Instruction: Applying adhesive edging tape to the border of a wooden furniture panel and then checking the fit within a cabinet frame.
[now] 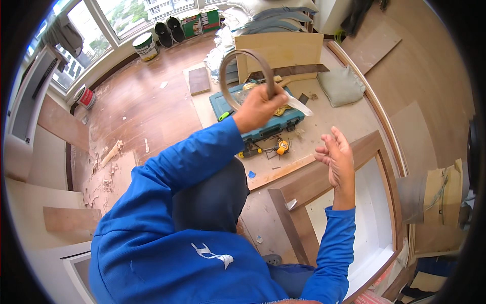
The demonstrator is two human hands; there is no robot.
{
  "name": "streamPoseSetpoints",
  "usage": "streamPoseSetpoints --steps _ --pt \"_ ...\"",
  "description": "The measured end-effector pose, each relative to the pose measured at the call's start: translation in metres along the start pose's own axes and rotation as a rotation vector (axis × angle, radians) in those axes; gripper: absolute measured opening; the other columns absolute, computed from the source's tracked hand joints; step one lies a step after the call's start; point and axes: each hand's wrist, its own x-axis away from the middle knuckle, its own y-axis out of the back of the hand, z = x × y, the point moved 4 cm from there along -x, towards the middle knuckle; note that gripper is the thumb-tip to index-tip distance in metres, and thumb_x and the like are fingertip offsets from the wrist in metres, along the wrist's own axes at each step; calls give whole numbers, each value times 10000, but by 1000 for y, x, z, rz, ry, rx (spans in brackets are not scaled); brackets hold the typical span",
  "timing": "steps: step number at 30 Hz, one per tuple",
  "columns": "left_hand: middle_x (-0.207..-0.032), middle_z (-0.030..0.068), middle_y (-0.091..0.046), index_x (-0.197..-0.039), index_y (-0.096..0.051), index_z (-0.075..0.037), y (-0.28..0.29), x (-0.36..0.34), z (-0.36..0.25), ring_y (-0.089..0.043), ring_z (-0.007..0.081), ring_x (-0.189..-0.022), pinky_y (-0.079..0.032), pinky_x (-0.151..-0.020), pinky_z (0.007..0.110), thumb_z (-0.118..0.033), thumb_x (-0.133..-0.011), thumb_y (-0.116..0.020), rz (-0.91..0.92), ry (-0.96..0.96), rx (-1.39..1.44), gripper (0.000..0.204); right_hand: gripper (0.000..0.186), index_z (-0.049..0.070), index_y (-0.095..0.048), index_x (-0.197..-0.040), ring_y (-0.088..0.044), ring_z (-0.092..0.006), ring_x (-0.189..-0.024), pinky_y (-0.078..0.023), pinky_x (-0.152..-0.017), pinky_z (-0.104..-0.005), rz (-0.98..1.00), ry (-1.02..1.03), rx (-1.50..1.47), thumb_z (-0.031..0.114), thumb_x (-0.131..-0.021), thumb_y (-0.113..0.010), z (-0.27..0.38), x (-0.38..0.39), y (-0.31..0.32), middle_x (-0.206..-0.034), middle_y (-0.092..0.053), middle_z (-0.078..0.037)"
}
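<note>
A person's left hand (260, 107) is grasping a coil of brown edging (269, 76) above a teal tool case (276, 123), the coil's round face turning toward the viewer and its loop standing up and left from the fist, while the right hand (336, 158) is hovering empty, fingers loosely bent, over a wood-framed cabinet (389, 187) crowding the near right. A yellow tape measure (282, 147) is lying before the case, a grey sack (340, 86) is resting beyond, and a white-and-green bucket (146, 46) bearing printed lettering is standing near the window (136, 20).
</note>
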Motion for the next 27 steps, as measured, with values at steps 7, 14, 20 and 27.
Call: streamPoseSetpoints --steps 7,14,20,27 --pt "-757 94 -699 -941 -746 -17 169 -145 170 -644 161 -706 -518 -697 337 -192 -875 -716 -255 107 -278 189 539 -31 -442 -1425 -611 -108 -854 -539 -769 -270 98 -11 59 227 -985 -616 15 0 -7 -1201 -579 -103" --pt "-843 190 -728 -929 -761 -39 220 -230 243 -711 324 -823 -533 -791 413 -276 -842 -716 -322 135 -538 256 434 -52 -539 -1339 -615 -115 -867 -537 -777 -279 16 -47 245 179 -976 -592 33 41 17 -1166 -608 -108" --pt "-894 166 -740 -966 -754 -57 233 -265 266 -713 310 -886 -533 -822 418 -275 -856 -707 -441 184 -647 249 378 -43 -569 -1286 -642 -125 -818 -561 -718 -273 -133 -166 298 170 -976 -604 15 77 56 -1160 -610 -118" --pt "-1030 189 -727 -1041 -718 -66 232 -267 268 -679 354 -1021 -513 -919 435 -333 -881 -669 -567 292 -698 315 364 -41 -576 -1267 -642 -130 -816 -560 -715 -276 -239 -236 222 173 -974 -609 -2 74 70 -1131 -614 -109"
